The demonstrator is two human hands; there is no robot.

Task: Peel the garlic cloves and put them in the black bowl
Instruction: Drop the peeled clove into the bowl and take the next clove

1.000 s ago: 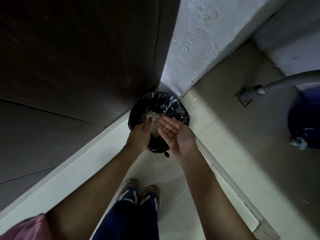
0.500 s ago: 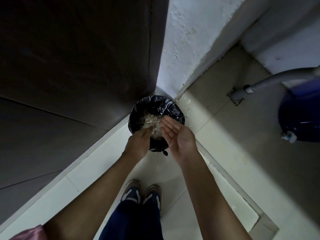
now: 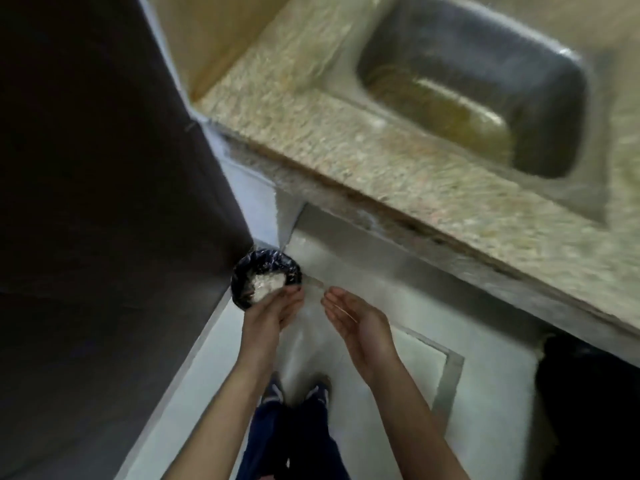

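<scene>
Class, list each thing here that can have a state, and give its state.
Bin: open-topped, black-lined, holding pale peelings.
Left hand: open, holding nothing, over the bin's near edge.
Right hand: open, palm up, holding nothing.
Sink: blurred; contents unclear.

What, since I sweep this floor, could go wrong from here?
1. The right hand hangs open over the floor, beside the bin, not above it; anything stuck to it would likely land on the floor.
2. The left hand is at the bin's near rim, so whatever it shakes off could miss the skins piled inside.
</scene>
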